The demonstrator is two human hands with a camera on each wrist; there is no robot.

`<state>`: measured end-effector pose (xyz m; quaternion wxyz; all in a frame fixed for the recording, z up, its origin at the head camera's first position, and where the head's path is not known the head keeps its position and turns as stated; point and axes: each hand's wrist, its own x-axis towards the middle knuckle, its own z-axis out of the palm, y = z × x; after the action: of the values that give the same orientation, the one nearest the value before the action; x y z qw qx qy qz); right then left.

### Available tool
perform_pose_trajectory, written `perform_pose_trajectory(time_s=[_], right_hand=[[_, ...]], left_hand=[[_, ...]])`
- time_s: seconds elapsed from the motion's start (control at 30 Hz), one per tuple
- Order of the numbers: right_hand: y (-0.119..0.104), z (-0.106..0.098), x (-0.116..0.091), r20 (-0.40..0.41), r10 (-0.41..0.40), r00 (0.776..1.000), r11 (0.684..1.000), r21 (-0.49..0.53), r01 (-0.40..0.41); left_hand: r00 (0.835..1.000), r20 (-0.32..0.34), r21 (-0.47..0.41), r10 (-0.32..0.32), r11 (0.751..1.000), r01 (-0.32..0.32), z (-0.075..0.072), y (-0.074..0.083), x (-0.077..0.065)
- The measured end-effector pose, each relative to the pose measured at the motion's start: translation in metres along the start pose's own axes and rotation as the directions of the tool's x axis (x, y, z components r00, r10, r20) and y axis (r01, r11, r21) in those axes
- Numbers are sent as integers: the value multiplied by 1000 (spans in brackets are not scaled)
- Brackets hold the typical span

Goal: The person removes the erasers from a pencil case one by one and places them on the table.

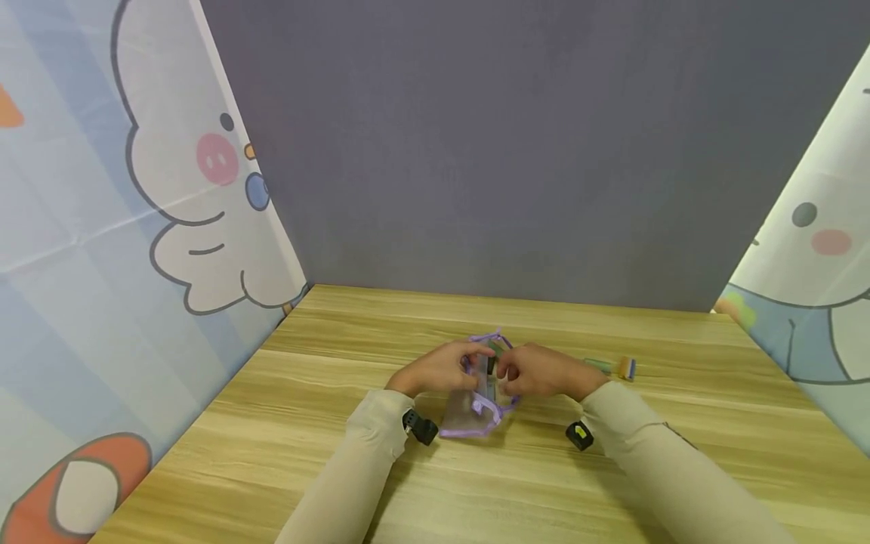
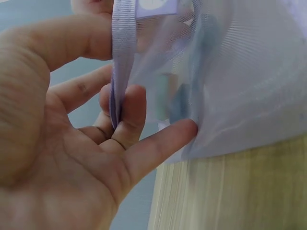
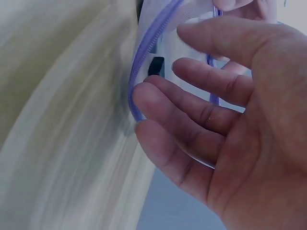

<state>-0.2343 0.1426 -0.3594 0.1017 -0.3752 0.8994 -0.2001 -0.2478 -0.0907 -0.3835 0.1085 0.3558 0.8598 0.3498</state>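
A mesh pouch (image 1: pixel 462 410) with purple trim lies on the table, its zipped mouth spread apart between the hands. My left hand (image 1: pixel 443 368) holds the purple edge (image 2: pixel 123 57) of the mouth, with fingers curled round it and the little finger against the mesh. My right hand (image 1: pixel 544 370) is at the opposite zipper edge (image 3: pixel 149 40), its fingers loosely bent and nothing seen gripped in them. Close to those fingertips, a small black object (image 3: pixel 156 65) shows inside the pouch. Through the mesh, a pale green piece (image 2: pixel 165 95) and a bluish piece (image 2: pixel 180 103) appear blurred.
To the right, partly behind the right wrist, lies a small brush (image 1: pixel 627 369) with a green handle. The wooden table (image 1: pixel 326 363) meets a grey panel (image 1: pixel 510 151) at the back. Cartoon-printed cloths (image 1: pixel 81 227) hang at both sides.
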Motion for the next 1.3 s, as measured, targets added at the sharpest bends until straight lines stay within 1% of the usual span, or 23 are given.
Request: perform_pose_trajectory(time_s=[0.23,0.37,0.53,0.73,0.97,1.17,1.3], right_hand=[[-5,-2,1,39,34,999,999,1,-34],[-8,-3,2,54,50,997,999,-5,-50],[-12,-2,4,70,46,996,999,-18,-45],[-18,1,6,92,86,992,996,-39,-82],[-20,4,9,73,43,996,992,-119,-34],[-23,7,12,32,42,999,981,-189,-35],[-25,8,15,14,49,999,974,-221,-45]], left_hand=[[1000,28,-6,12,1000,-12,-2,-1,-1],[999,27,-8,20,1000,-20,-3,0,-1],[999,23,-8,35,999,-35,-4,2,-2],[999,21,-32,32,999,-31,-3,4,-3],[999,20,-61,32,998,-31,-2,2,-4],[999,30,-113,22,993,-19,-2,0,-4],[999,23,-119,28,993,-25,-3,-1,-3]])
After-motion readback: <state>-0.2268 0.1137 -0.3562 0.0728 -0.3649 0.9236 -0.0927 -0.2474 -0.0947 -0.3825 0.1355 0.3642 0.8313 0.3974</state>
